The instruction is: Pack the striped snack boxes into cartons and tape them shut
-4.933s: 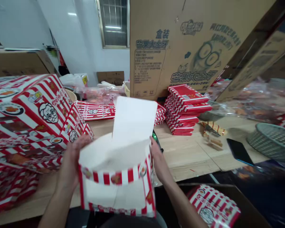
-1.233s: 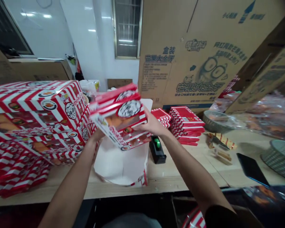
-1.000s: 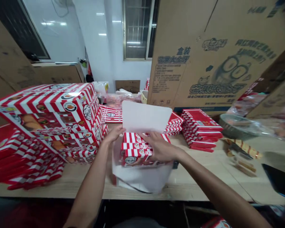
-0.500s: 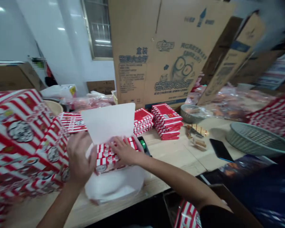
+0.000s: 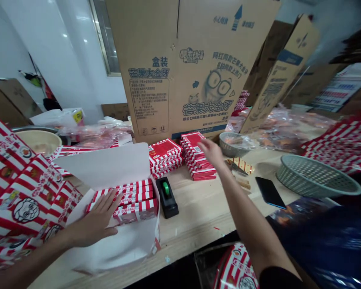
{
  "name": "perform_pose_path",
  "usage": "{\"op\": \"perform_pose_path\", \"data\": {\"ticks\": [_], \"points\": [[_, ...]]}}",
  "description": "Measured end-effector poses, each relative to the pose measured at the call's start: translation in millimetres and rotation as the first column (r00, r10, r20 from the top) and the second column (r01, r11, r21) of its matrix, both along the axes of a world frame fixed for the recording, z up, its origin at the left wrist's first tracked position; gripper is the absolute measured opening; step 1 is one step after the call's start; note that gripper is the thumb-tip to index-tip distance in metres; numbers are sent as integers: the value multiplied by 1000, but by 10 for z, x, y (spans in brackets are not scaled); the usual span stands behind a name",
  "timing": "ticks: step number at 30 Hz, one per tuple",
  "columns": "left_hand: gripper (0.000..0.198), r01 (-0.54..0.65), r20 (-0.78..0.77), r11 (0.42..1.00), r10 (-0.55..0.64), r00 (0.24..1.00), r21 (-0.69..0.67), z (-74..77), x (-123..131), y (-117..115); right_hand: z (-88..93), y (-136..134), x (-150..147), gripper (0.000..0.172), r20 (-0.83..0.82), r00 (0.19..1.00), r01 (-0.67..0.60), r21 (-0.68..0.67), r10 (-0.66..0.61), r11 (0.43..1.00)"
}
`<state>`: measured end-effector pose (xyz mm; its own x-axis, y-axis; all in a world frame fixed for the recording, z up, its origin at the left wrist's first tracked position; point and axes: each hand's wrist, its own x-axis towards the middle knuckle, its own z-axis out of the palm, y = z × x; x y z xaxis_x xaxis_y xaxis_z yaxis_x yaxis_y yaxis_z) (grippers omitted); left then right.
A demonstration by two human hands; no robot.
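A window pierces the pale wall behind a wooden table

At lower left, we see an open box with a smooth, matt card lining, and small boxes in printed card with a soft sheen. At centre, we find flat packs of glossier printed card, a plastic tape dispenser and a wood-grain table. Rightward: a smooth phone, a latticed plastic basket, shiny, crinkled plastic bags. Upper centre: a matt cardboard carton.
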<state>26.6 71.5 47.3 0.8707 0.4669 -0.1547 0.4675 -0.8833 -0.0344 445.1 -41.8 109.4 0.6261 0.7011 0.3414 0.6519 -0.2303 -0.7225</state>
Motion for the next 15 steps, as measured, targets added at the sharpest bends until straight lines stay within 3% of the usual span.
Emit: {"op": "perform_pose_path", "data": {"ticks": [3,7,9,12,14,15], "points": [[71,-14,37,1000,13,999,8,-74,7,56,-237,-46,608,43,-94,969,223,-48,-227,974],[81,-268,107,941,251,962,206,-320,-71,119,-585,-89,890,30,-227,939,235,-123,-258,964],[85,-272,74,946,262,962,175,-354,-134,131,-671,-121,933,30,-272,929,225,-126,-251,966],[87,-225,21,972,224,974,65,-129,-30,61,-694,-193,981,27,-318,919,202,-126,-233,971],[76,-214,86,976,217,972,-40,163,322,-66,-683,-246,999,27,-342,917,170,-127,-204,977],[63,-169,152,970,196,969,-174,317,592,-145,-680,-267,1000,27,-350,918,150,-127,-185,981]]}}
